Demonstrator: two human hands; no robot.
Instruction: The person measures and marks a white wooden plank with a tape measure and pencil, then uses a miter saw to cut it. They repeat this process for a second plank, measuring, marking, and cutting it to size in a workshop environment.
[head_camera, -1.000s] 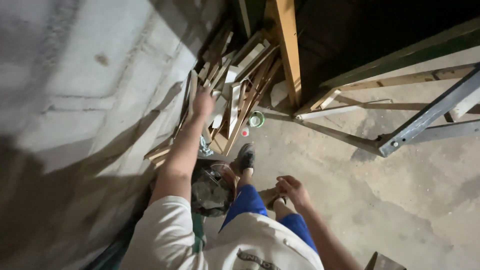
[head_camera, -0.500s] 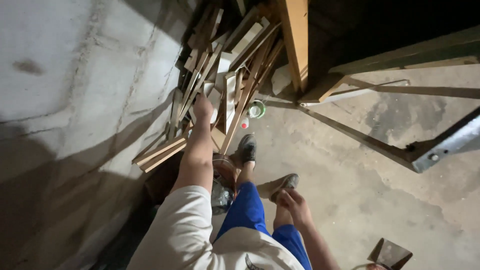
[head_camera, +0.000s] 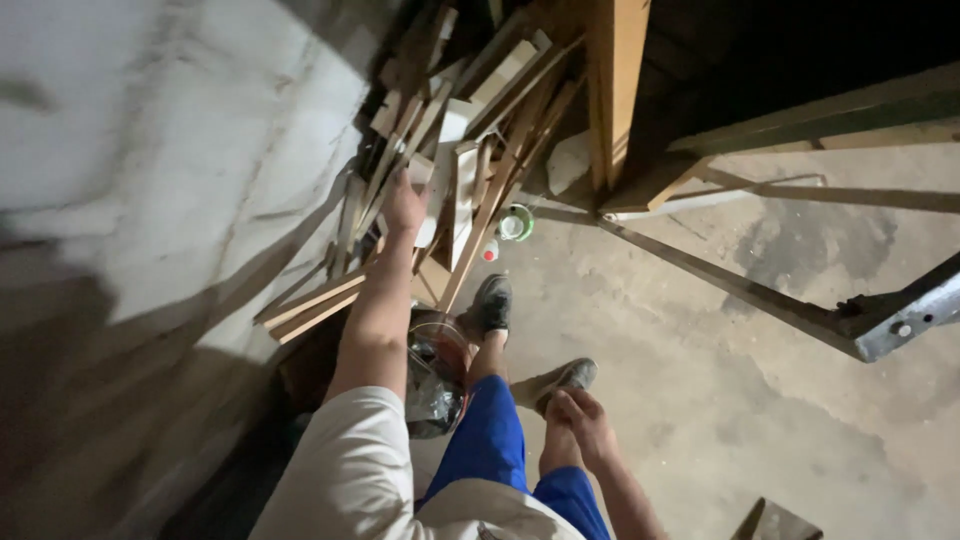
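Observation:
My left hand (head_camera: 404, 204) reaches forward into a pile of wooden slats and offcuts (head_camera: 470, 150) leaning against the concrete wall (head_camera: 180, 150). Its fingers rest on a slat in the pile; whether they grip it is unclear. My right hand (head_camera: 585, 420) hangs low beside my right knee, fingers loosely curled with nothing in them. My legs in blue shorts and grey shoes (head_camera: 490, 303) stand on the concrete floor just short of the pile.
A wide upright wooden plank (head_camera: 618, 90) stands behind the pile. A metal beam (head_camera: 900, 318) and thin wooden rails (head_camera: 800, 195) cross the right side. A small green-rimmed cup (head_camera: 516, 222) lies on the floor. A dark bucket with plastic (head_camera: 432, 375) sits by my left leg.
The view has shifted closer to the pile and tilted. My left hand stays on the slats, reaching a little deeper. My right hand has dropped lower beside my leg.

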